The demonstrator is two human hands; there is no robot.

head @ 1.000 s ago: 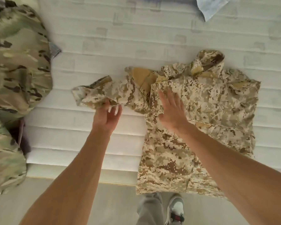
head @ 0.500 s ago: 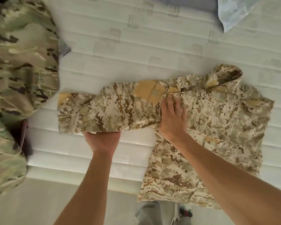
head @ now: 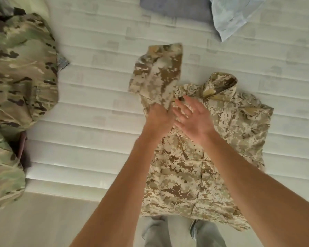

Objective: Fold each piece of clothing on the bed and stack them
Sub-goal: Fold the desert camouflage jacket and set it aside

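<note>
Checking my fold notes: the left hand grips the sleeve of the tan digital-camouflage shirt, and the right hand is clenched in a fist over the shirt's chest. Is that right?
Not quite. In the head view the right hand is open, fingers spread over the chest of the tan digital-camouflage shirt. The left hand does grip its sleeve.

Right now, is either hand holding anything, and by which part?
The left hand grips the tan camo shirt by its sleeve, raised above the bed. The right hand is open, holding nothing.
</note>
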